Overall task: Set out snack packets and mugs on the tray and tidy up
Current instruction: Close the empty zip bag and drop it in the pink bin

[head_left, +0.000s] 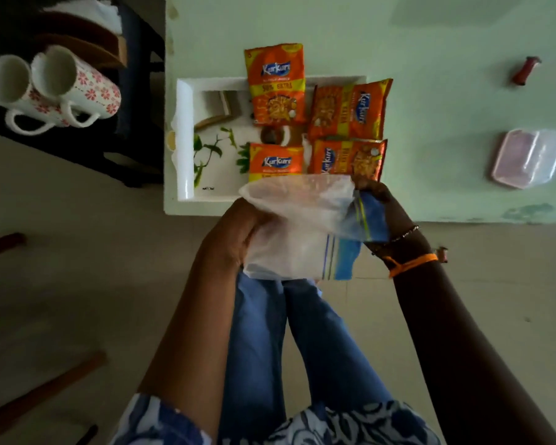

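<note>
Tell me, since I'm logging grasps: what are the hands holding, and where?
Both hold one clear plastic bag: left hand grips its plain left side, right hand its blue-printed end.

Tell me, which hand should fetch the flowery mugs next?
Probably the left hand. The two mugs lie on the dark stool off to the person's left, nearer that hand. Both hands hold the plastic bag, so it goes down first.

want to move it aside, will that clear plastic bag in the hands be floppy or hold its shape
The bag is probably floppy: it sags and creases between the left hand and right hand. Likely very light, since it looks empty. The thin film may be slippery.
</note>
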Available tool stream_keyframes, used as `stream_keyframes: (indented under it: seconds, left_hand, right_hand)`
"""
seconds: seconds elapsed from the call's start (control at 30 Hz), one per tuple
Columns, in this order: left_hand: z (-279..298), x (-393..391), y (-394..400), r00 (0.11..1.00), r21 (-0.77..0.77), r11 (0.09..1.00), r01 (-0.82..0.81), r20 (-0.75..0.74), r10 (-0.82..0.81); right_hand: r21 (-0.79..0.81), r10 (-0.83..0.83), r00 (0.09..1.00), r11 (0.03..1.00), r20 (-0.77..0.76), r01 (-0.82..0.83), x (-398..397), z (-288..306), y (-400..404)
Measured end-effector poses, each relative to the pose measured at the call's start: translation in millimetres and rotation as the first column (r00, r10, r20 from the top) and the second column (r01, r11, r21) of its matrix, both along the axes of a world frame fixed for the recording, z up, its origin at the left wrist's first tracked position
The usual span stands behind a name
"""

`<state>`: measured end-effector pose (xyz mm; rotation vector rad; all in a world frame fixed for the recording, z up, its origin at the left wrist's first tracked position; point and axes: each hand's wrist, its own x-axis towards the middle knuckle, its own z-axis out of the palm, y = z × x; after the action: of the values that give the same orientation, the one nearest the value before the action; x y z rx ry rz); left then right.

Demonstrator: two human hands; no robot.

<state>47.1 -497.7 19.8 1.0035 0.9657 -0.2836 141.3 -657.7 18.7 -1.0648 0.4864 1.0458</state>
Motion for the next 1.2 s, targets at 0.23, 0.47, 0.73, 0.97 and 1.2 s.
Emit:
stream_keyframes:
  seconds: [0.23,0.47,0.73,0.97,1.2]
  left_hand:
    - [-13,28,-48,0.961,-0.327,0.91,0.253,-0.022,-0.275]
    - [-24,97,-91,0.95,0.101,0.952,0.29,0.092,-0.299]
    - [-13,191,-174,0.843,0.402,0.791,0.462,0.079,-0.532]
    - [-31,277,-323,0.781,0.229,0.78,0.582,0.11,-0.615]
    - [-51,370,-474,0.682,0.256,0.696,0.671,0.154,-0.715]
  right_hand:
    - [-0.447,0.489,0.637,0.861,0.596,-0.243,25,-17,-76]
    - [-0.328,0.029,0.828,0.925,0.561,0.19,58,-10,-118]
    - [-0.017,-0.429,0.839,0.887,0.333,0.461,67,-20,-186]
    - [-0.202,-0.488,0.626,0.667,0.609,0.717,135,-51,-330]
    - [-0.412,-0.308,0.417,0.085,0.855,0.907,238,-87,-507]
